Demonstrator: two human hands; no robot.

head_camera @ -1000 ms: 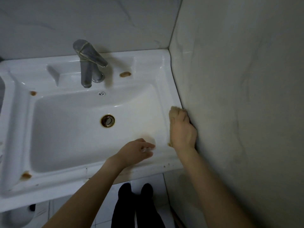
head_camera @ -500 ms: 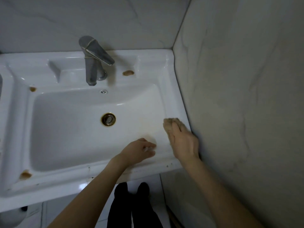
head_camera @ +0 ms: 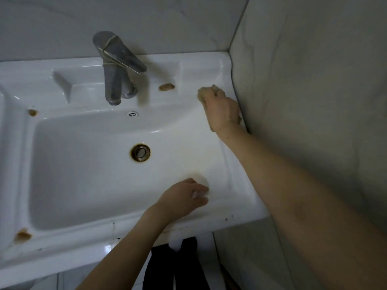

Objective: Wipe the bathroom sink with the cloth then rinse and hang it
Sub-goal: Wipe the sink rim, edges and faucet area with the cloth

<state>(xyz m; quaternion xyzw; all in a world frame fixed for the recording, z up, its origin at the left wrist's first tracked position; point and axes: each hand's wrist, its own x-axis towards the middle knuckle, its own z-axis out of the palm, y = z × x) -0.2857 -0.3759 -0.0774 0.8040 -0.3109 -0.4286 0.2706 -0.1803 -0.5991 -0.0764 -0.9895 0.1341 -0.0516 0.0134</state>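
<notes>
A white ceramic sink [head_camera: 234, 181] fills the view, with a brown-ringed drain [head_camera: 140, 152] in its basin. My right hand [head_camera: 222, 110] grips a crumpled beige cloth [head_camera: 206, 94] and presses it on the sink's right ledge near the back corner, next to the wall. My left hand [head_camera: 184, 197] rests on the front inner slope of the basin with its fingers loosely curled, holding nothing that I can see. A brown smear [head_camera: 166, 87] lies on the back ledge, just left of the cloth.
A grey metal tap [head_camera: 114, 68] stands at the back centre, with an overflow hole [head_camera: 132, 114] below it. More brown smears sit at the left ledge [head_camera: 32, 112] and the front left corner [head_camera: 22, 235]. A marbled wall [head_camera: 314, 80] borders the sink's right side.
My right hand has slid the cloth along the right ledge from near the front to the back corner. My left hand has stayed on the basin's front slope.
</notes>
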